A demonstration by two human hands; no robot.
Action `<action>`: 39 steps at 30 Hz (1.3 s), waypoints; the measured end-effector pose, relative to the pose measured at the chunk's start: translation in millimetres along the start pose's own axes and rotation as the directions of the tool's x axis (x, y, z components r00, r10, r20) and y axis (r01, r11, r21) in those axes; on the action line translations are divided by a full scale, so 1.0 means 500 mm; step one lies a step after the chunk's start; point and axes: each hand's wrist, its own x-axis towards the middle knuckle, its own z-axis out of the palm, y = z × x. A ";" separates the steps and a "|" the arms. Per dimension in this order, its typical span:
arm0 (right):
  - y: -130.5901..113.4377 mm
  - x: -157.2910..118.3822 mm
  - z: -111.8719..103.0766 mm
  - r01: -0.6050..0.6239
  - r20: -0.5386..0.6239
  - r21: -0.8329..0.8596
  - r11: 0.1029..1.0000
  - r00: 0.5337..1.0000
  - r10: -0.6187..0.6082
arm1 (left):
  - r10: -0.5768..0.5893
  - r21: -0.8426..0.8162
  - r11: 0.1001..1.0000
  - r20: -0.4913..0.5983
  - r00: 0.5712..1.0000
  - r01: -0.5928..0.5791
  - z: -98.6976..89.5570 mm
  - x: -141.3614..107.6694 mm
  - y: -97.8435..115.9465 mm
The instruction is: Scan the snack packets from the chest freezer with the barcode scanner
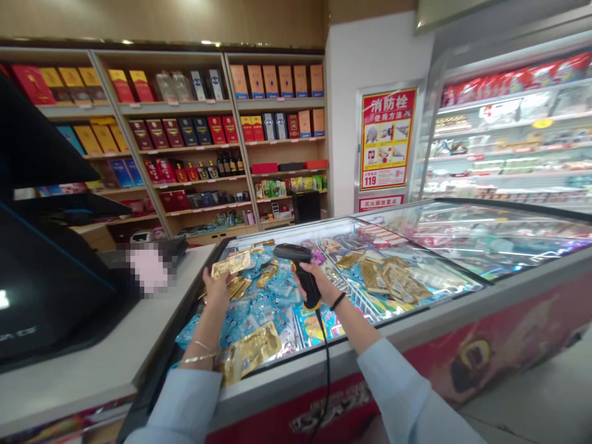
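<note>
The left hand's point(216, 287) fingers pinch the near-left part of a gold packet point(234, 263), held above a heap of blue packets point(252, 313). The right hand's point(319, 282) fingers wrap the handle of a black scanner point(293, 252); whether they press a trigger cannot be told. The packet's long axis runs roughly left to right, its free end towards the scanner's head, well apart from it. The heap lies in the freezer point(398, 332), right of the worktop point(115, 354).

Left hand point(216, 287) and right hand point(320, 283) grip, forearms point(358, 324) extended forward.
</note>
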 end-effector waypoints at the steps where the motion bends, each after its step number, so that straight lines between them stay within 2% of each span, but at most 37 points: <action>1: -0.021 -0.017 -0.016 0.008 -0.022 -0.013 1.000 1.000 -0.008 | -0.043 0.004 0.999 0.052 0.998 0.043 0.011 -0.012 0.004; 4: -0.090 -0.083 -0.079 0.034 -0.113 -0.041 0.999 0.993 -0.038 | -0.157 0.051 0.987 0.205 0.966 0.149 0.067 -0.067 0.007; 7: -0.146 -0.166 -0.149 0.088 -0.212 -0.010 0.996 0.973 -0.088 | -0.268 0.107 0.963 0.337 0.903 0.246 0.153 -0.146 -0.016; 11: -0.183 -0.272 -0.230 0.174 -0.321 -0.012 0.985 0.932 -0.169 | -0.362 0.173 0.932 0.504 0.784 0.319 0.275 -0.263 -0.091; 15: -0.198 -0.342 -0.294 0.246 -0.449 -0.058 0.968 0.859 -0.245 | -0.364 0.123 0.918 0.635 0.681 0.377 0.374 -0.364 -0.182; 17: -0.202 -0.363 -0.318 0.289 -0.505 -0.073 0.955 0.815 -0.285 | -0.334 0.085 0.920 0.680 0.652 0.383 0.408 -0.397 -0.224; 18: -0.202 -0.371 -0.328 0.312 -0.529 -0.076 0.947 0.792 -0.304 | -0.301 0.073 0.934 0.688 0.660 0.351 0.419 -0.407 -0.242; 20: -0.201 -0.383 -0.342 0.366 -0.566 -0.083 0.927 0.748 -0.346 | -0.166 0.054 0.982 0.695 0.699 0.179 0.433 -0.414 -0.272; 22: -0.199 -0.390 -0.348 0.413 -0.594 -0.090 0.906 0.708 -0.382 | 0.025 0.043 0.996 0.706 0.708 -0.078 0.437 -0.410 -0.292; 24: -0.198 -0.393 -0.347 0.438 -0.613 -0.088 0.895 0.685 -0.395 | 0.179 0.051 0.950 0.719 0.672 -0.307 0.434 -0.402 -0.302; 27: -0.199 -0.397 -0.334 0.438 -0.637 -0.055 0.897 0.677 -0.370 | 0.274 0.103 0.862 0.730 0.627 -0.496 0.426 -0.398 -0.301; 31: -0.203 -0.402 -0.323 0.452 -0.664 0.059 0.890 0.683 -0.303 | 0.269 0.165 0.794 0.768 0.582 -0.585 0.417 -0.405 -0.298; 34: -0.205 -0.399 -0.325 0.478 -0.689 0.156 0.864 0.680 -0.252 | 0.253 0.200 0.765 0.781 0.571 -0.612 0.416 -0.405 -0.304; 36: -0.208 -0.395 -0.322 0.484 -0.707 0.180 0.856 0.669 -0.230 | 0.241 0.211 0.772 0.776 0.583 -0.600 0.416 -0.402 -0.310; 39: -0.212 -0.390 -0.314 0.478 -0.732 0.186 0.858 0.650 -0.204 | 0.217 0.210 0.828 0.734 0.643 -0.520 0.422 -0.399 -0.315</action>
